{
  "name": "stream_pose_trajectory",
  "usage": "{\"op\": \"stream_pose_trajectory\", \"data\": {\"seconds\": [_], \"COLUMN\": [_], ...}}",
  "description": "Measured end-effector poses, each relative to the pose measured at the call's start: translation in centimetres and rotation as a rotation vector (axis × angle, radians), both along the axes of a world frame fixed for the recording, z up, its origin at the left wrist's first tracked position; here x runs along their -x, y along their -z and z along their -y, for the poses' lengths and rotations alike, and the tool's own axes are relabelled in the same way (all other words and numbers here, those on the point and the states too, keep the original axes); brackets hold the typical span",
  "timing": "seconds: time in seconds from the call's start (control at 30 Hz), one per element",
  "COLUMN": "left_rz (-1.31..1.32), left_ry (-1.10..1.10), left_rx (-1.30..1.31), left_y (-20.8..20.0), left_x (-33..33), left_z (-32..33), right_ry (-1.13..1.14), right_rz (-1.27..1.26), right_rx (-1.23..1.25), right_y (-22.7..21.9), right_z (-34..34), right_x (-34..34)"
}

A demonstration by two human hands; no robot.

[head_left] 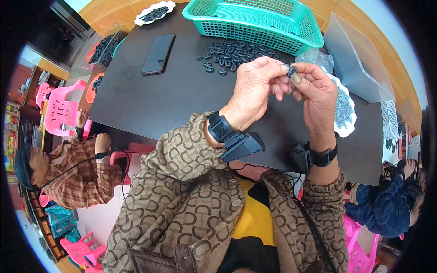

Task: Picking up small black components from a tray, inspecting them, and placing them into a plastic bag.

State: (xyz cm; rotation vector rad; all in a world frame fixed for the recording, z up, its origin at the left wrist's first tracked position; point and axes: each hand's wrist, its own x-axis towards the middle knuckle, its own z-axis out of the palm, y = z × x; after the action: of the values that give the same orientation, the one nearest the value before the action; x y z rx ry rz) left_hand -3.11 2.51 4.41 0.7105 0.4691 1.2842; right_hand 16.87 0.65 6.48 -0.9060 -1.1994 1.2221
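Observation:
Between the fingertips of both hands sits one small black oval part, with what look like holes in its face. My left hand pinches it from the left, thumb and finger closed on it. From the right my right hand grips the same part, its thumb in front. Just left of and beyond the hands lies a loose pile of similar black oval parts on the dark table. A white scalloped plate of tiny grey pieces is beside my right hand, partly hidden by it.
A green plastic basket stands at the far side. To its right are a clear plastic bag and a translucent bin. A phone lies left; a white plate holds black pieces. People sit on both sides.

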Motion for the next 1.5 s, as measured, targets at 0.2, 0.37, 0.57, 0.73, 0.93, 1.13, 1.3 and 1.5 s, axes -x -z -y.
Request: {"op": "stream_pose_trajectory", "data": {"seconds": [0.2,0.37,0.57,0.73,0.93,1.13,1.3,1.5], "left_rz": [0.028,0.074,0.144,0.125,0.047,-0.116,0.029,0.239], "left_ry": [0.019,0.054,0.086,0.078,0.042,0.090,0.197,0.505], "left_rx": [0.030,0.080,0.130,0.113,0.104,0.008,0.055,0.016], "left_y": [-0.2,0.1,0.0,0.3,-0.3,-1.2,-1.9,-1.3], "left_x": [0.2,0.5,1.0,1.2,1.9,3.1,2.7,2.6], "left_z": [0.5,0.7,0.5,0.6,0.8,0.2,-0.4,-0.9], "right_ry": [0.059,0.163,0.127,0.093,0.060,0.094,0.111,0.132], "right_rz": [0.020,0.148,0.203,0.190,0.275,0.431,0.311,0.299], "right_rx": [-0.077,-0.193,-0.260,-0.280,-0.311,-0.441,-0.415,-0.563], "right_y": [0.4,0.9,1.4,1.7,1.6,1.2,0.8,-1.4], "right_z": [0.3,0.8,0.9,0.7,0.7,0.3,0.7,1.2], "right_x": [0.4,1.0,1.5,1.6,1.1,0.3,-0.1,-0.6]}}
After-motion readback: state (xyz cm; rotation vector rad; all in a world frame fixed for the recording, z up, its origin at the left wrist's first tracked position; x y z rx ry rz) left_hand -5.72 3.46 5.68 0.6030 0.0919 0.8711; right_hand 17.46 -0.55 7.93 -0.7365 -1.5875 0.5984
